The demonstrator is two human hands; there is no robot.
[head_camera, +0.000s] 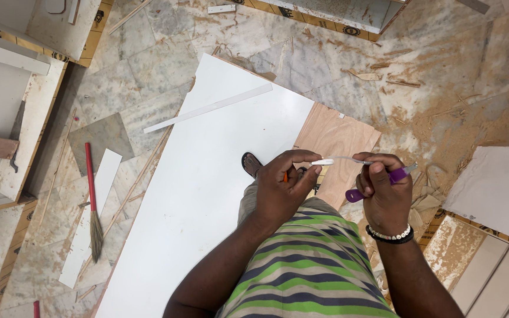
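My left hand (pixel 283 182) pinches the white end of a thin clear strip (pixel 337 159) between thumb and forefinger, with a small orange thing tucked in the fingers. My right hand (pixel 384 191) is closed on a purple-handled tool (pixel 378 182) and also pinches the strip's other end. Both hands are held above my striped shirt (pixel 307 265). Below them lies a large white board (pixel 219 176) with a narrow white strip (pixel 210 108) lying across its far end. A sandalled foot (pixel 251 164) stands on the board.
A plywood panel (pixel 340 141) sits beside the white board. A red-handled broom (pixel 91 200) lies on the marble floor at left. Cabinet parts (pixel 7 106) stand at far left, white panels (pixel 496 188) at right. Sawdust and wood scraps (pixel 443 106) cover the floor at upper right.
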